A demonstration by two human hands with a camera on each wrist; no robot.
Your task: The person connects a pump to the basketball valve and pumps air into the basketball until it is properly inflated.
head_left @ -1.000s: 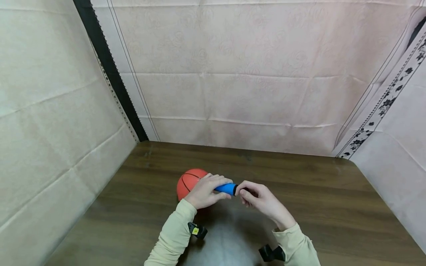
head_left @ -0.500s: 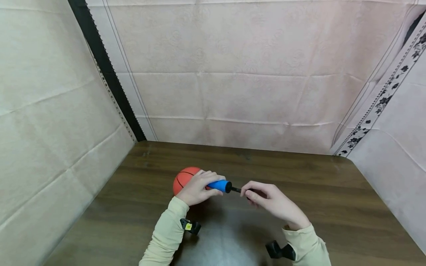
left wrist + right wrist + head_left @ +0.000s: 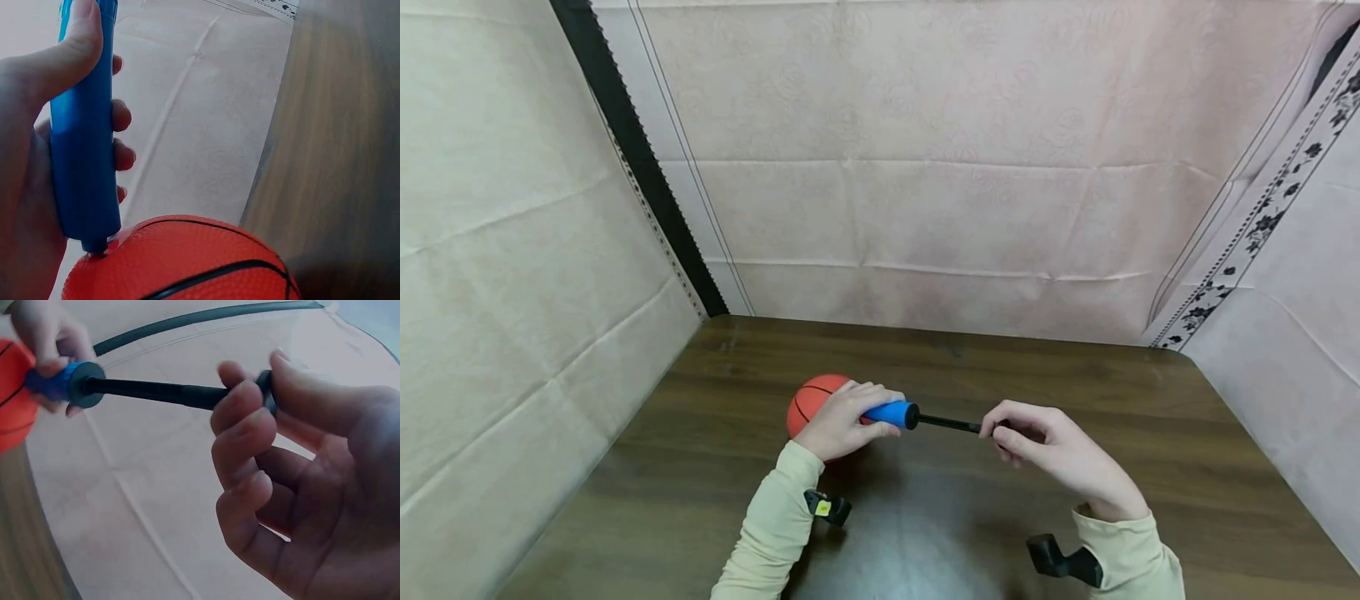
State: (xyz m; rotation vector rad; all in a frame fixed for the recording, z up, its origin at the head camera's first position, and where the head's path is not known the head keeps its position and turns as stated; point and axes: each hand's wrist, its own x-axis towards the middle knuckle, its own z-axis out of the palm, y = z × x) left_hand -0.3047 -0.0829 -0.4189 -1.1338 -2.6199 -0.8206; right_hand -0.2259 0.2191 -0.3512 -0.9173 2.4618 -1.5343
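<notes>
My left hand (image 3: 848,421) grips the blue barrel of a small hand pump (image 3: 891,413). A red-orange toy basketball (image 3: 808,402) lies against the pump's far left end, partly behind that hand. In the left wrist view, the barrel's narrow tip meets the ball (image 3: 187,262), whose surface dips beside it. To the right, my right hand (image 3: 1060,450) pinches the pump's black end handle (image 3: 267,387) between thumb and fingers. A long stretch of black rod (image 3: 150,390) shows between barrel and handle.
The brown wooden table (image 3: 760,517) reaches back to a pale cloth (image 3: 925,217). Cloth also hangs at the left (image 3: 535,333) and right, with a dark strip (image 3: 647,158) in the back left corner.
My right hand has moved right, drawing the black rod out of the pump barrel. My left hand, the pump barrel and the ball have shifted slightly left.
</notes>
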